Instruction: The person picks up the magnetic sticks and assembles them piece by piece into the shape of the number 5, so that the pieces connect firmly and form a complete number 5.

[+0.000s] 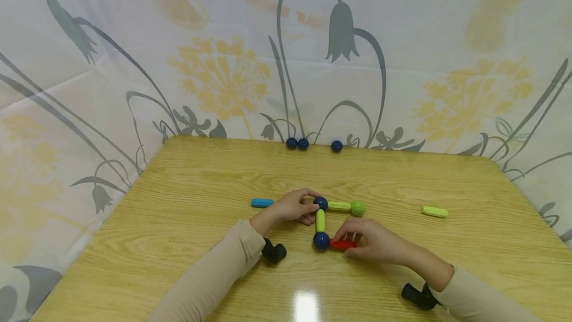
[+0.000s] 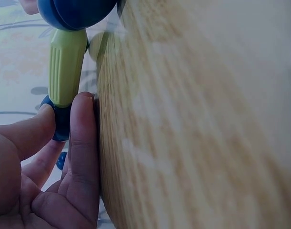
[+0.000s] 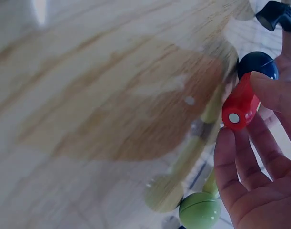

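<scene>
On the table lies a partly joined shape of magnetic rods and balls. My left hand (image 1: 292, 207) grips its far dark blue ball (image 1: 320, 203), thumb and fingers around it. From that ball one yellow-green rod (image 1: 339, 206) leads right to a green ball (image 1: 358, 207). Another yellow-green rod (image 1: 320, 221) runs toward me to the near dark blue ball (image 1: 321, 240). My right hand (image 1: 375, 241) pinches a red rod (image 1: 342, 245), one end against the near blue ball. In the right wrist view the red rod's free end (image 3: 234, 118) shows a round silvery disc.
A blue rod (image 1: 261, 202) lies left of my left hand, and a loose yellow-green rod (image 1: 434, 211) lies far right. Along the table's back edge sit three dark blue balls (image 1: 336, 146) before a flower-patterned cloth (image 1: 304, 88). Black wrist-worn cameras (image 1: 420, 296) hang under both forearms.
</scene>
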The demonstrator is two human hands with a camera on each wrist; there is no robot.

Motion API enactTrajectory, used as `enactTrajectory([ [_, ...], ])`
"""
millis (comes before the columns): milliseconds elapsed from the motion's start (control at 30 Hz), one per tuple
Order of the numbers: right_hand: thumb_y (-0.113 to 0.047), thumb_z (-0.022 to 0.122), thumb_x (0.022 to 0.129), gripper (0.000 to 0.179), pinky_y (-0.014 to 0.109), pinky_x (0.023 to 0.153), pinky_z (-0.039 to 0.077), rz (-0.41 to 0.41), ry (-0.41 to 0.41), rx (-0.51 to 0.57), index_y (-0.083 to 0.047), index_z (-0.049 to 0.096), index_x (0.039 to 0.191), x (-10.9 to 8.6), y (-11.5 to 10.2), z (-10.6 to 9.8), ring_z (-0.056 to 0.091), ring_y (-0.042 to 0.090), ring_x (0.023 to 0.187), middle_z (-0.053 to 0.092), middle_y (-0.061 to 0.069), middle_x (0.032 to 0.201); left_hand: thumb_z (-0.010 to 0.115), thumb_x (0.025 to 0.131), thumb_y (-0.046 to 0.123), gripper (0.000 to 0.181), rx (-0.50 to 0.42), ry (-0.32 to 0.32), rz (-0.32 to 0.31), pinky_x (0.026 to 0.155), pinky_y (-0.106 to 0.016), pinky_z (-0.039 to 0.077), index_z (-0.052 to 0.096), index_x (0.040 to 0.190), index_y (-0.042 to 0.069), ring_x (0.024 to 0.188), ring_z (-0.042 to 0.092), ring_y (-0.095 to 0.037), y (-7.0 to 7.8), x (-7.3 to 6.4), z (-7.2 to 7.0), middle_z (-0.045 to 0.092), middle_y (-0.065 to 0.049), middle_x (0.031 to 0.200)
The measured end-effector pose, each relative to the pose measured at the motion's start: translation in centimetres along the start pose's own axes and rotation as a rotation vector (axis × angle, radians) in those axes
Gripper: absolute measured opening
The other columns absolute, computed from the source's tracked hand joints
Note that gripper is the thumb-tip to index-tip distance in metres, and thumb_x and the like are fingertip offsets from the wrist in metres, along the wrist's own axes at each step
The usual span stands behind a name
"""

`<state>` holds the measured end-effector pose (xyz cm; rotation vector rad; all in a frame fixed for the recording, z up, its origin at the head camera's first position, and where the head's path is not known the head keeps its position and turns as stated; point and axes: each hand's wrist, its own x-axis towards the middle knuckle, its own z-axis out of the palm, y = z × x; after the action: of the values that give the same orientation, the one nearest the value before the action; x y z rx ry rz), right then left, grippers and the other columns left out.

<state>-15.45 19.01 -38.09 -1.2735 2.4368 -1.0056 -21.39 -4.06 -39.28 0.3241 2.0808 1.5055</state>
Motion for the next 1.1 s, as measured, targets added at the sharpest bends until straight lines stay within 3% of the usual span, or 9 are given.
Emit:
enactTrajectory([
  [233,-0.001,0.072,0.080,0.026,0.028,0.067,0.053,-0.003,0.017,0.016,-0.011,0.064,0.102,-0.1,0.1,-0.4,0.059,0.013,0.082,0.062,0.000,0.099,0.055,0.095,0.012,0.035,0.002,-0.007,0.004,0.065,-0.033,0.055,0.051,0.130,0.007,0.071,0.064,-0.021,-0.2,0.3,0.0,0.058,-0.014,0.089],
  [1100,0.004,0.071,0.079,0.024,0.031,0.068,0.052,-0.014,0.198,-0.124,-0.004,0.064,0.101,-0.8,2.7,-3.5,0.059,0.021,0.082,0.063,0.007,0.095,0.055,0.095,0.011,0.036,0.010,-0.008,0.005,0.064,-0.032,0.055,0.050,0.131,0.007,0.069,0.063,-0.020,-0.2,0.1,0.0,0.059,-0.012,0.088],
])
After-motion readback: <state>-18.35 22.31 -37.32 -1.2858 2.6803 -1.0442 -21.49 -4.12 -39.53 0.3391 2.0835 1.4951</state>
